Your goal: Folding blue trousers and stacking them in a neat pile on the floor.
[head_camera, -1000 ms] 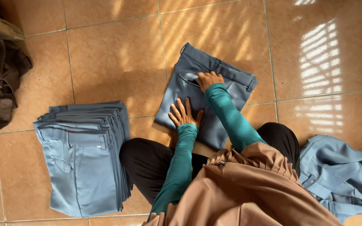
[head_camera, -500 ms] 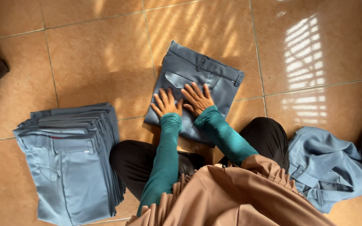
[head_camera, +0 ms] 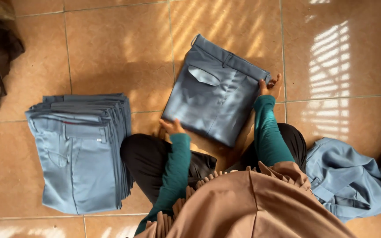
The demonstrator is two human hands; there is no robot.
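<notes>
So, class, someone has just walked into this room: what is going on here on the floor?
A person sits on the tiled floor with a folded pair of grey-blue trousers in front of them. The left hand grips the near edge of the fold and the right hand grips the waistband corner on the far side. To the person's left lies a neat stack of folded blue trousers. To their right lies a loose heap of unfolded blue garments.

Single head view, steep downward onto tiled floor [head_camera: 111, 48], moderately near; slight tilt, perhaps.
</notes>
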